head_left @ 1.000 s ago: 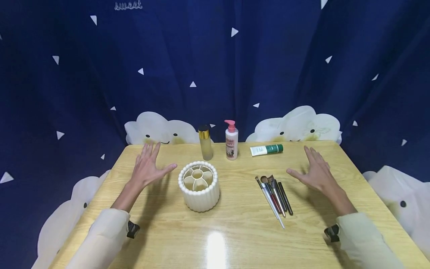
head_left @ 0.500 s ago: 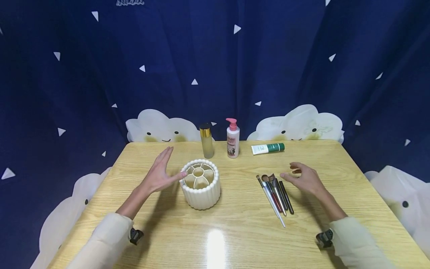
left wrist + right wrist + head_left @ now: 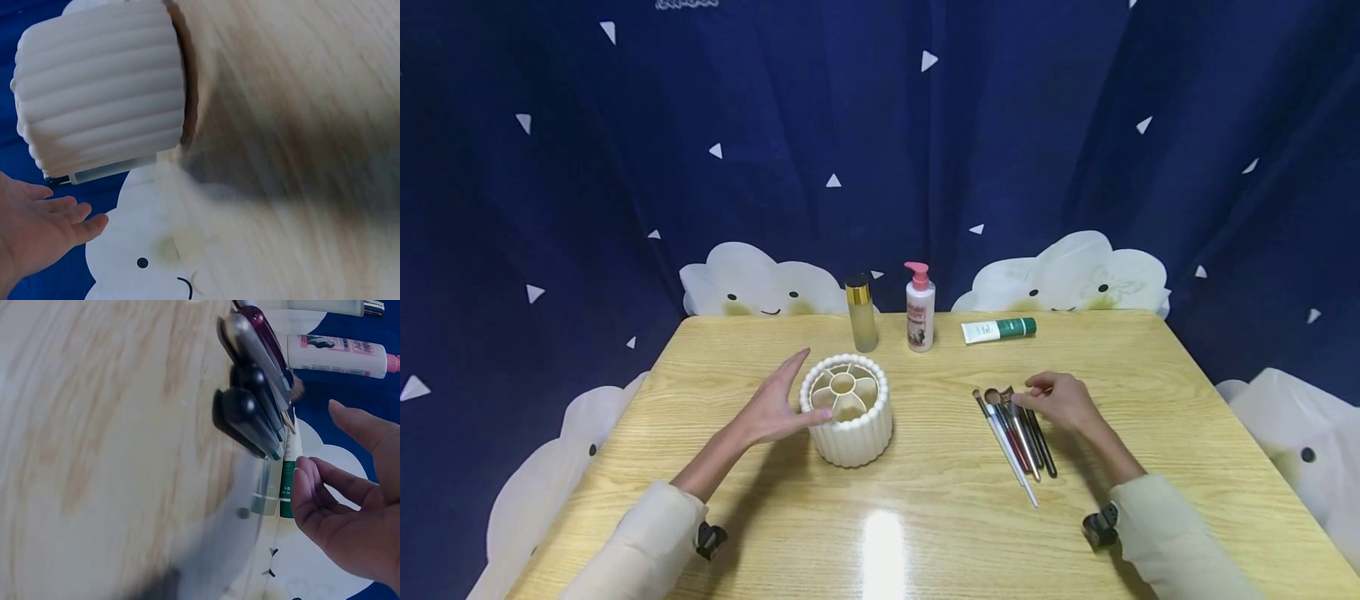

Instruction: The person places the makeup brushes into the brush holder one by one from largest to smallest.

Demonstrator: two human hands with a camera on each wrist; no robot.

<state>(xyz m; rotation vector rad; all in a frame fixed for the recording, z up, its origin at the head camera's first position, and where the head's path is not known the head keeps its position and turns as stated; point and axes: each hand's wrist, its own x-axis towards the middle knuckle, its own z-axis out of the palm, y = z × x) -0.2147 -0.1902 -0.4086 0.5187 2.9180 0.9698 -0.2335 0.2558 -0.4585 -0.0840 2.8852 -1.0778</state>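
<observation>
A white ribbed brush holder point(image 3: 850, 443) with petal-shaped compartments and a beaded rim stands left of the table's middle. My left hand point(image 3: 775, 410) is at its left side, fingers spread and thumb across the front near the rim. In the left wrist view, the fingers point(image 3: 75, 228) appear apart from the holder's wall. Several makeup brushes point(image 3: 1011, 446) lie side by side on the right, their heads pointing away from me. Over their head ends hovers my right hand point(image 3: 1063, 402), fingers bent. The right wrist view shows a gap between thumb and fingers point(image 3: 337, 481), with nothing held.
A bottle with a gold and black cap point(image 3: 862, 323), a pink-topped pump bottle point(image 3: 919, 321) and a green-and-white tube point(image 3: 1000, 330) are along the back of the wooden table point(image 3: 760, 533). Behind it hangs a dark blue curtain point(image 3: 880, 125) with white triangles.
My left hand has moved right to the side of the holder. My right hand has moved left and down over the brushes, its fingers bending from spread. The objects stay in place.
</observation>
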